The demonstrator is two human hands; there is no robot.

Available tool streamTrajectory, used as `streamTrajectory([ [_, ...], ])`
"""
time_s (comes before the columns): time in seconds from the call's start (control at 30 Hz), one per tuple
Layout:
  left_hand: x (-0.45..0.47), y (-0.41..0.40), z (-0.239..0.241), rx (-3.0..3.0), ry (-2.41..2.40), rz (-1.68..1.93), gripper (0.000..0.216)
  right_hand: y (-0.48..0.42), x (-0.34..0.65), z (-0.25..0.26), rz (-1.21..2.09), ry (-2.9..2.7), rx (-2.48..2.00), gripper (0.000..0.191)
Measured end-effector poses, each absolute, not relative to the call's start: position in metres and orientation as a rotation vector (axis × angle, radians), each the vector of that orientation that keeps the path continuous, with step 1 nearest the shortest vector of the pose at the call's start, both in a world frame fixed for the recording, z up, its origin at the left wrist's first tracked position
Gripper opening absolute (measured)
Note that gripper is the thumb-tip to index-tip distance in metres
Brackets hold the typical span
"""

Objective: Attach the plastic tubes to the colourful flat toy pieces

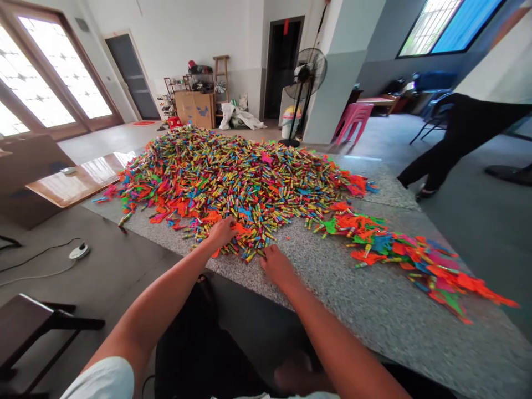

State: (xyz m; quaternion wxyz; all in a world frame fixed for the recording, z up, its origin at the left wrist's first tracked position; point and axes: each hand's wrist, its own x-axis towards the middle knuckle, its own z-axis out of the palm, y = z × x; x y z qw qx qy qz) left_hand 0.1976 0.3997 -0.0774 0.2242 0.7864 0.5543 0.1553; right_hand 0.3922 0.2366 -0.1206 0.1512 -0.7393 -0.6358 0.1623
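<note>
A large heap of small, bright tubes with yellow, blue and pink bands [233,172] covers much of a speckled stone slab [324,282]. Flat plastic pieces in orange, green and pink are mixed in. At the heap's near edge, my left hand [222,233] has its fingers closed at an orange plastic piece [240,228]. My right hand [279,267] rests low by the slab's front edge, its fingers curled beside a few loose tubes [251,255]. Whatever lies between the right fingertips is too small to make out.
A strip of orange and green plastic pieces [399,249] runs along the slab's right side. Behind the heap stands a fan [305,75]. Pink stools [355,119] and a person in black trousers [453,133] are at right. A dark stool [33,327] stands at lower left.
</note>
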Motion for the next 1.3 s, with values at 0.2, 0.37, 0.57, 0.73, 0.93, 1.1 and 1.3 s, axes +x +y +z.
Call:
streamTrajectory([
  [0.2, 0.183, 0.374, -0.061, 1.746, 1.155, 0.801, 0.022, 0.230, 0.402, -0.108, 0.591, -1.464, -1.990, 0.014],
  [0.37, 0.196, 0.333, -0.045, 1.424, 0.812, 0.680, 0.037, 0.208, 0.409, -0.059, 0.896, -1.092, -1.432, 0.031],
  [0.57, 0.218, 0.302, -0.031, 1.516, 0.709, 0.587, 0.042, 0.193, 0.406, -0.026, 1.043, -0.997, -1.260, 0.035],
  [0.73, 0.221, 0.297, -0.029, 1.619, 0.675, 0.577, 0.033, 0.186, 0.412, -0.031, 1.076, -0.951, -1.236, 0.034],
  [0.93, 0.224, 0.294, -0.027, 1.727, 0.638, 0.549, 0.028, 0.181, 0.420, -0.025, 1.092, -1.003, -1.291, 0.031],
  [1.1, 0.225, 0.291, -0.025, 1.760, 0.646, 0.551, 0.026, 0.179, 0.423, -0.022, 1.070, -1.072, -1.324, 0.028],
  [1.3, 0.225, 0.289, -0.018, 1.825, 0.686, 0.453, 0.021, 0.180, 0.428, -0.024, 1.094, -1.082, -1.296, 0.027],
])
